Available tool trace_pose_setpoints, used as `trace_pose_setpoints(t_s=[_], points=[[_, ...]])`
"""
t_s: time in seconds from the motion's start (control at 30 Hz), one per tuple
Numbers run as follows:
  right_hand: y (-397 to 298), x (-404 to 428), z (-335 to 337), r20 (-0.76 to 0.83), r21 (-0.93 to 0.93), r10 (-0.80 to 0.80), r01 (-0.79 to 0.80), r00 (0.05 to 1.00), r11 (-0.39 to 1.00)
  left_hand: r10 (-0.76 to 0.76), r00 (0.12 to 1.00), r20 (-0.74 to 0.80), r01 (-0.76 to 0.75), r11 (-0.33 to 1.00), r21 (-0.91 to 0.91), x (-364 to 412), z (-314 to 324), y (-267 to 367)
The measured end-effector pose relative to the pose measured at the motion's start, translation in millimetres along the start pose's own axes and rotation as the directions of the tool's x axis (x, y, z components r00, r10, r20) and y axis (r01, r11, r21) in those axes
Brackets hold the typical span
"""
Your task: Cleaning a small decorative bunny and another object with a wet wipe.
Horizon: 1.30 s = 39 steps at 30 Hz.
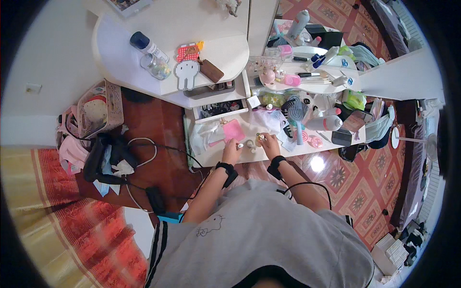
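Note:
Both hands are over the front edge of a white dressing table [216, 159]. My left hand [231, 152] holds a small white cap-like item [240, 145] at its fingertips, beside a pink square sheet [233, 129]. My right hand [269, 144] has its fingers closed on a small bottle [258, 138] with a greenish-gold look. Between the hands stand small pale bottles or jars [250, 144], too small to name surely. Each wrist wears a black strap, and a cable runs from the right one.
A blue-grey hairbrush [296, 111], a white spray can [324, 123] and a black claw clip [287, 131] lie right of the hands. Two drawers stand out behind, the lower [221, 109] filled with small items. A mirror rises at the back right. Cables and a black hair dryer-like device [99, 158] are at left.

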State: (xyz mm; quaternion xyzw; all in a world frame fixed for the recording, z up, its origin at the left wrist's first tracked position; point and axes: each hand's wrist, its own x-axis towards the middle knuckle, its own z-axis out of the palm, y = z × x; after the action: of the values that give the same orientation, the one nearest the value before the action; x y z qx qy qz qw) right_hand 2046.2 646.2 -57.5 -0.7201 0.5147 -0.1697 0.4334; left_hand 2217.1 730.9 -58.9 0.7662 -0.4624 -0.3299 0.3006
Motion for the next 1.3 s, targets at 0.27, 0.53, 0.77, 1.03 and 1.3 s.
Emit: trace_pose_setpoints(t_s=[0.27, 0.53, 0.77, 1.03, 1.3], points=[[3, -2, 9, 0.048, -0.030, -0.047, 0.048, 0.998, 0.998, -0.091, 0.996, 0.006, 0.090, 0.993, 0.071, 0, 20, 2], [13, -12, 3, 0.055, 0.009, -0.113, 0.112, 0.992, 0.994, -0.094, 0.992, 0.079, 0.080, 0.983, 0.164, 1, 24, 4], [23, -11, 1, 0.108, 0.015, -0.037, 0.036, 0.993, 0.999, -0.075, 0.992, 0.100, 0.062, 0.990, 0.123, 0, 15, 10], [21, -14, -39, 0.043, -0.131, -0.257, 0.260, 0.965, 0.957, 0.053, 0.997, 0.049, -0.061, 0.980, 0.189, -3, -29, 17], [-140, 55, -121, -0.073, 0.294, -0.264, 0.274, 0.962, 0.916, 0.254, 0.848, -0.466, -0.275, 0.961, 0.024, 6, -170, 162]])
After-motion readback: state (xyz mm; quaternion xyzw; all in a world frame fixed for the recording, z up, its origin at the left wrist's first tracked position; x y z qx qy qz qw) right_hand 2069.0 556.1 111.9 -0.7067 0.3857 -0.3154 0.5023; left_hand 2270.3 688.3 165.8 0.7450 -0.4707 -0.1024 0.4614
